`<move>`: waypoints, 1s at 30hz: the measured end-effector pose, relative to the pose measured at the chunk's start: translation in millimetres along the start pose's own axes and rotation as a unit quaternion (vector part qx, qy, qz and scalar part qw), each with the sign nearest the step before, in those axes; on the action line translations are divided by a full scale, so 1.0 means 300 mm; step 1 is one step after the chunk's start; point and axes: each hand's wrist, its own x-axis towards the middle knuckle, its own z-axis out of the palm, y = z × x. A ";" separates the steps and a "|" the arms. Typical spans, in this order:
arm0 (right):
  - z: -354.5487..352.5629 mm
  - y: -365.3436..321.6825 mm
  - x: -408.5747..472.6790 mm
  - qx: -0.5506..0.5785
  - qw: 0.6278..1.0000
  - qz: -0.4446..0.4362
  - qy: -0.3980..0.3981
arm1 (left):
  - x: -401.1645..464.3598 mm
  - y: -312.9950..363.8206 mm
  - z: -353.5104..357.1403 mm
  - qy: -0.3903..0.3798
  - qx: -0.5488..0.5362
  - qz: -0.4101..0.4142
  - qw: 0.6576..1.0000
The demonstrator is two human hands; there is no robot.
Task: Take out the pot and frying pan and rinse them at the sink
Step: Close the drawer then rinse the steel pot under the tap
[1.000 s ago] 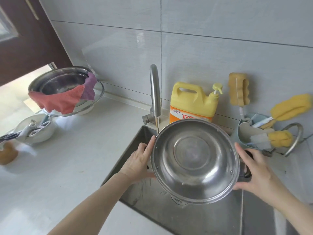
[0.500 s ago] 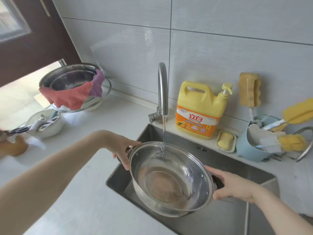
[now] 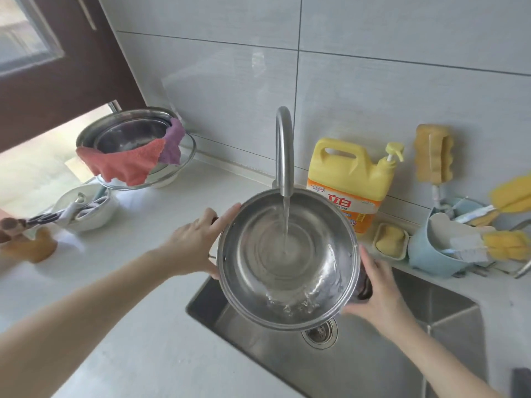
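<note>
**Rinsing a steel pot under a running tap**

Holding a round stainless steel pot (image 3: 287,259) over a steel sink (image 3: 402,340), a person grips it with both hands, seen from above through a head-worn camera. The left hand (image 3: 198,242) wraps the pot's left side, thumb lying along the rim and fingers curled underneath at the handle. The right hand (image 3: 376,291) curls round the dark handle on the pot's right side. The pot is tipped towards the viewer, its open mouth facing up.

A tall curved tap (image 3: 284,150) arches over the pot, and a thin stream of water (image 3: 286,222) falls into the middle of its base. Water pools and bubbles along the pot's near inner wall. The sink drain (image 3: 320,334) shows just below the pot's near edge.

Behind the pot, against the grey tiled wall, stands a yellow detergent jug (image 3: 350,173) with a pump top. Just to its right sits a small dish holding a yellow soap bar (image 3: 390,239), then a pale blue holder (image 3: 431,254) with yellow sponge brushes. A sponge (image 3: 434,153) hangs on the wall above.

On the white counter (image 3: 143,326) to the left, well apart from the sink, steel bowls (image 3: 129,133) are stacked with a red cloth (image 3: 123,165) and a purple cloth (image 3: 172,142) draped over the rim. Nearer the left edge is a white bowl (image 3: 86,211) holding utensils.
</note>
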 end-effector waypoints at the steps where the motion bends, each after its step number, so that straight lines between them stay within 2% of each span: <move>1: -0.054 -0.022 0.020 -0.033 0.999 -0.018 -0.003 | 0.004 0.004 0.032 0.007 -0.032 -0.012 0.999; 4: -0.219 -0.083 0.077 -0.134 0.988 -0.026 -0.067 | 0.024 0.038 0.110 -0.029 -0.167 -0.032 0.985; 8: -0.392 -0.167 0.129 -0.219 0.961 0.001 -0.168 | 0.069 0.086 0.161 -0.145 -0.286 0.002 0.947; 13: -0.429 -0.108 0.108 -0.140 0.945 0.075 -0.286 | 0.121 0.095 0.101 -0.318 -0.289 0.031 0.902; 15: -0.376 -0.038 0.080 -0.102 0.942 0.082 -0.309 | 0.127 0.081 0.056 -0.358 -0.250 0.030 0.899; 17: -0.287 0.028 0.036 -0.046 0.948 0.093 -0.300 | 0.127 0.067 0.005 -0.368 -0.220 0.035 0.903; 20: -0.111 0.107 -0.035 -0.003 0.967 0.107 -0.232 | 0.109 0.066 -0.063 -0.331 -0.151 0.038 0.931; 22: -0.003 0.135 -0.068 0.028 0.981 0.098 -0.168 | 0.087 0.069 -0.078 -0.277 -0.075 0.018 0.958; 25: 0.105 0.140 -0.088 0.058 0.993 0.071 -0.075 | 0.060 0.066 -0.033 -0.150 0.000 0.030 0.988; 27: 0.123 0.138 -0.080 0.058 0.997 0.045 -0.007 | 0.052 0.050 0.035 -0.060 0.032 0.039 0.997; 30: 0.083 0.149 -0.069 -0.030 0.996 -0.040 0.078 | 0.036 0.036 0.162 0.060 0.024 0.043 0.997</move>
